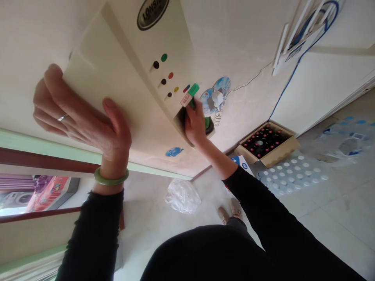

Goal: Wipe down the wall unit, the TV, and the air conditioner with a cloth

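A cream wall-mounted water dispenser (117,78) with an oval logo and coloured dots beside black buttons tilts across the upper middle. My left hand (82,109), wearing a ring, lies against its side panel, thumb and fingers apart. Across the front, my right hand (195,124) is at the dark recess near the dispenser's lower end. Its fingers are closed round a small green-and-pink block-like thing (190,95) whose kind I cannot make out. More green (208,122) shows behind that hand, partly hidden.
A white router (293,50) with antennas and a blue cable is on the wall. Below lie an open carton (272,154) of dark bottles with red caps, a wrapped pack of bottles (293,175) and a clear plastic bag (183,196). A blue sticker (222,84) borders a plug.
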Demonstrator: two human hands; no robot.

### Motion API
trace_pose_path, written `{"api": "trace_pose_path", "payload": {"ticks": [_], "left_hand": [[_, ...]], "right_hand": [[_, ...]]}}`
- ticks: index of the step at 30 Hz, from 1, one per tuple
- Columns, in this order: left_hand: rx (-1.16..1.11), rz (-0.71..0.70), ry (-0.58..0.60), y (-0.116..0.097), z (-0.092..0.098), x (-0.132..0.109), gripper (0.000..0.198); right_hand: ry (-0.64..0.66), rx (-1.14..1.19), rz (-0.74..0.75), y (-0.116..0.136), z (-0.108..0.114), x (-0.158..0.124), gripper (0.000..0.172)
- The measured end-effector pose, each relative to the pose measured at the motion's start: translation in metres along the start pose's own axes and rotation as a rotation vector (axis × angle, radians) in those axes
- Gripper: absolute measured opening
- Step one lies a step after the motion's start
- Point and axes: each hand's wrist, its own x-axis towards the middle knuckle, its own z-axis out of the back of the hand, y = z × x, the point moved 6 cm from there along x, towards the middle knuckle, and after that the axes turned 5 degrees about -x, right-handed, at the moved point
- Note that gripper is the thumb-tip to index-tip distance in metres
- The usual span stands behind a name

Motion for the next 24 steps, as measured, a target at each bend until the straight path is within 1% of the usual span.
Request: {"api": "trace_pose_path", "payload": {"ticks": [2,3,5,7,9,11,12,14,15,17,19,20,22,24], "left_hand": [[0.117,-0.154,-0.188,-0.002,0.008,-0.003,0.087],[0.152,-0.21,-0.246,-0.004,0.01,-0.005,0.088],[0.174,-0.225,-0.279,-0.005,0.011,-0.006,0.086],[0.193,-0.187,-0.273,-0.007,0.013,-0.007,0.079],[0.205,-0.13,-0.235,-0.007,0.012,-0.007,0.075],[0.195,-0.107,-0.198,-0.006,0.011,-0.007,0.08],[0.186,-0.109,-0.193,-0.005,0.01,-0.006,0.085],[0.173,-0.133,-0.203,-0.002,0.009,-0.006,0.095],[0.172,-0.144,-0.207,-0.001,0.009,-0.005,0.098],[0.169,-0.16,-0.207,0.0,0.008,-0.005,0.096],[0.155,-0.164,-0.192,0.001,0.007,-0.005,0.094],[0.147,-0.158,-0.183,0.001,0.007,-0.005,0.095],[0.132,-0.142,-0.165,0.005,0.005,-0.004,0.099],[0.122,-0.129,-0.15,0.011,0.003,-0.001,0.105]], "right_hand": [[0.129,-0.019,0.042,0.0,-0.008,-0.021,0.056],[0.189,-0.041,0.055,-0.003,-0.008,-0.031,0.055],[0.251,-0.096,0.045,-0.013,-0.002,-0.041,0.056],[0.245,-0.132,0.007,-0.018,0.008,-0.036,0.063],[0.195,-0.133,-0.012,-0.014,0.013,-0.02,0.07],[0.156,-0.124,0.026,-0.004,0.011,-0.008,0.074],[0.159,-0.12,0.056,0.0,0.009,-0.006,0.075],[0.208,-0.131,0.091,-0.002,0.005,-0.013,0.073],[0.246,-0.146,0.091,-0.007,0.005,-0.02,0.072],[0.299,-0.206,0.059,-0.023,0.012,-0.033,0.064],[0.288,-0.309,0.014,-0.039,0.027,-0.033,0.051],[0.257,-0.368,0.0,-0.043,0.035,-0.026,0.044],[0.17,-0.457,-0.002,-0.041,0.05,-0.001,0.03],[0.096,-0.48,0.035,-0.03,0.059,0.031,0.027]]}}
